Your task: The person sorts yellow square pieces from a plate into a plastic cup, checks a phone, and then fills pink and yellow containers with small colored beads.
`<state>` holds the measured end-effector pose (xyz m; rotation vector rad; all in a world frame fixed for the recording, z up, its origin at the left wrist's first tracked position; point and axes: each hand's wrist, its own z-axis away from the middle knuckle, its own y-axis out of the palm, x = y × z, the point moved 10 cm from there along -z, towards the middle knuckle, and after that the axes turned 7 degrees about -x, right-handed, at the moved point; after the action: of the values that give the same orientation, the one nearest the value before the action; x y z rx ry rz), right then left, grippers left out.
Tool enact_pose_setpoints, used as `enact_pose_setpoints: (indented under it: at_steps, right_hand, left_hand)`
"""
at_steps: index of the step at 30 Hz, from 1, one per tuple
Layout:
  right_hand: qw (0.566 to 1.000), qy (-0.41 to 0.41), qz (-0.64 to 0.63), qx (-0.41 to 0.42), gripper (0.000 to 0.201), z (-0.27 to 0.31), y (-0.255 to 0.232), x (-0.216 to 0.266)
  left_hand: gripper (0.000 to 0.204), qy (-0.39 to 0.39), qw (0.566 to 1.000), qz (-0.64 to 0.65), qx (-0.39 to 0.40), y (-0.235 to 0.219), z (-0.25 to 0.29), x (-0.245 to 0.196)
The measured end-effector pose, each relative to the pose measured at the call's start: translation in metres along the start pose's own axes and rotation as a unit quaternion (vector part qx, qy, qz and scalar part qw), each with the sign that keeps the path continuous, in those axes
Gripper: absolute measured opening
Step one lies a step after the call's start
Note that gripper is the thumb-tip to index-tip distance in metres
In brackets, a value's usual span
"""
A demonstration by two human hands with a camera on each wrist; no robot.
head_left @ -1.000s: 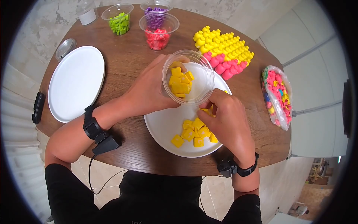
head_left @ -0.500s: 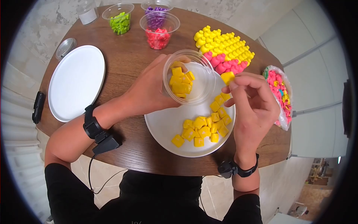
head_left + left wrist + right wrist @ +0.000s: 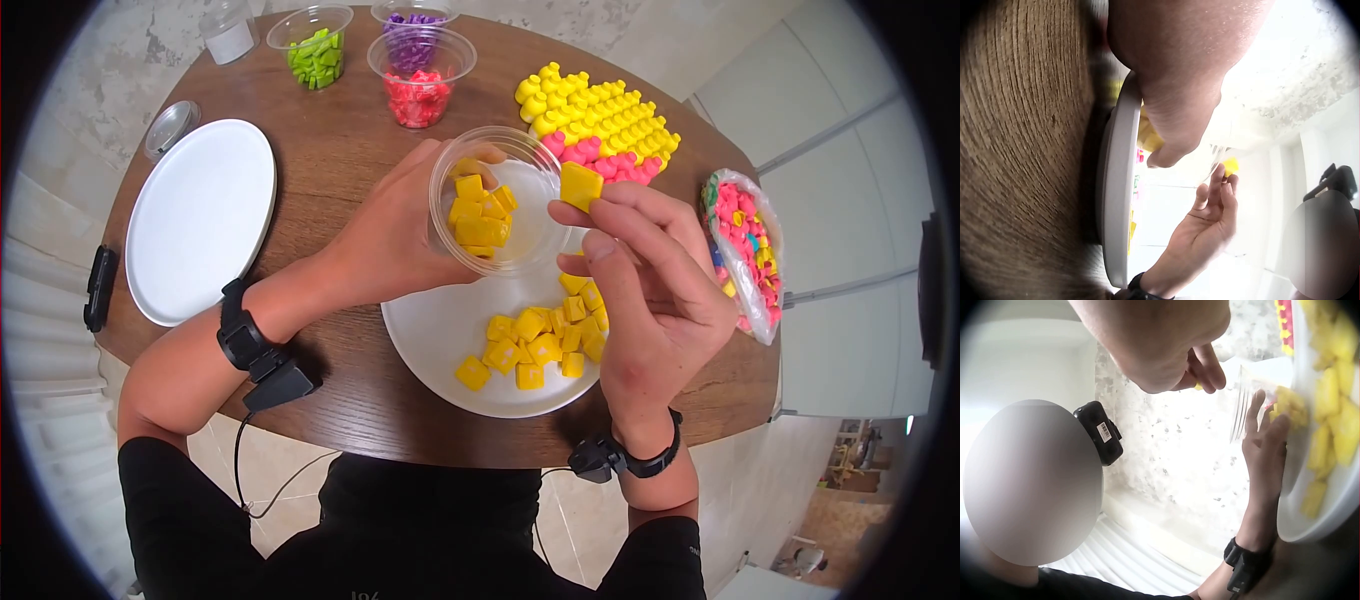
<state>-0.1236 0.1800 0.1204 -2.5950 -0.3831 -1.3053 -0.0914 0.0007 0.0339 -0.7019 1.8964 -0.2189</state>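
My left hand (image 3: 395,230) grips a clear plastic cup (image 3: 535,225), tilted over the white plate (image 3: 425,350); several yellow square wrapped candies (image 3: 483,230) lie inside. More yellow candies (image 3: 540,347) are heaped on the plate's right half. Between its fingertips my right hand (image 3: 665,290) pinches one yellow candy (image 3: 581,187), held up beside the cup's right rim. The left wrist view catches that candy (image 3: 1230,166) above the right hand's raised fingers. In the right wrist view, the left hand (image 3: 1265,447) holds the cup close over the plate.
Another white plate (image 3: 200,220) lies at the left. Clear cups of green (image 3: 316,65), red (image 3: 418,103) and purple pieces (image 3: 412,45) stand at the back. Yellow and pink bottle-shaped pieces (image 3: 598,115) stand in rows behind the cup. A bag (image 3: 745,250) of colourful pieces sits at the right.
My right hand came from low beside the cup out to the right with a candy, uncovering the candies on the plate, then moved back left toward the cup rim. My left hand stayed nearly still.
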Motion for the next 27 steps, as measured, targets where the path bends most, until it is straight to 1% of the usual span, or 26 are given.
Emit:
enact_pose_setpoints:
  at_steps: [3, 8, 12, 14, 16, 18, 19, 21, 22, 23, 24, 25, 26, 27]
  right_hand:
    - [1.000, -0.005, 0.011, 0.025, 0.026, 0.001, 0.005, -0.002]
    - [0.999, -0.004, 0.006, 0.038, 0.029, 0.001, 0.010, -0.003]
    - [0.998, -0.013, 0.013, 0.058, 0.029, 0.000, 0.012, -0.001]
    - [0.999, -0.015, 0.016, 0.048, 0.028, 0.000, 0.010, -0.001]
    - [0.999, -0.017, 0.020, 0.038, 0.026, -0.001, 0.007, 0.000]
    - [0.996, -0.030, 0.084, -0.012, 0.019, -0.005, -0.007, 0.002]
    - [0.996, -0.030, 0.086, -0.014, 0.019, -0.008, -0.011, 0.001]
    - [0.986, -0.010, 0.167, -0.005, 0.012, -0.019, -0.019, -0.008]
    - [0.983, 0.005, 0.184, -0.003, 0.010, -0.021, -0.023, -0.019]
    - [0.971, 0.014, 0.239, 0.021, 0.010, -0.024, -0.023, -0.028]
    - [0.952, 0.026, 0.303, 0.039, 0.011, -0.025, -0.027, -0.036]
    - [0.929, 0.015, 0.364, 0.066, 0.014, -0.022, -0.028, -0.043]
    - [0.918, -0.004, 0.388, 0.078, 0.018, -0.015, -0.030, -0.053]
    - [0.902, -0.051, 0.421, 0.084, 0.018, -0.008, -0.027, -0.057]
  left_hand:
    - [0.087, 0.006, 1.000, 0.007, -0.002, 0.000, 0.000, 0.000]
    - [0.088, 0.011, 1.000, 0.009, -0.001, 0.000, 0.000, -0.001]
    - [0.088, 0.001, 1.000, 0.016, -0.001, 0.000, 0.000, -0.002]
    - [0.086, -0.012, 1.000, 0.025, 0.000, 0.000, 0.000, -0.001]
    - [0.086, -0.005, 1.000, 0.013, -0.001, 0.000, -0.001, 0.000]
    - [0.085, 0.003, 1.000, 0.001, -0.001, 0.000, 0.000, 0.000]
    - [0.084, 0.000, 1.000, 0.001, 0.000, 0.000, -0.001, -0.001]
    - [0.083, 0.003, 1.000, 0.004, 0.006, 0.002, -0.001, -0.001]
    - [0.084, 0.012, 1.000, 0.011, -0.014, -0.002, 0.001, 0.000]
    - [0.084, 0.029, 0.999, 0.025, -0.028, -0.002, -0.001, 0.000]
    - [0.085, 0.033, 0.999, 0.005, -0.032, -0.002, -0.002, -0.001]
    - [0.086, 0.040, 0.999, -0.007, -0.034, -0.004, 0.002, -0.005]
    - [0.087, 0.040, 0.998, -0.009, -0.040, -0.003, 0.002, -0.005]
    - [0.088, 0.040, 0.998, -0.009, -0.045, -0.003, 0.002, -0.003]
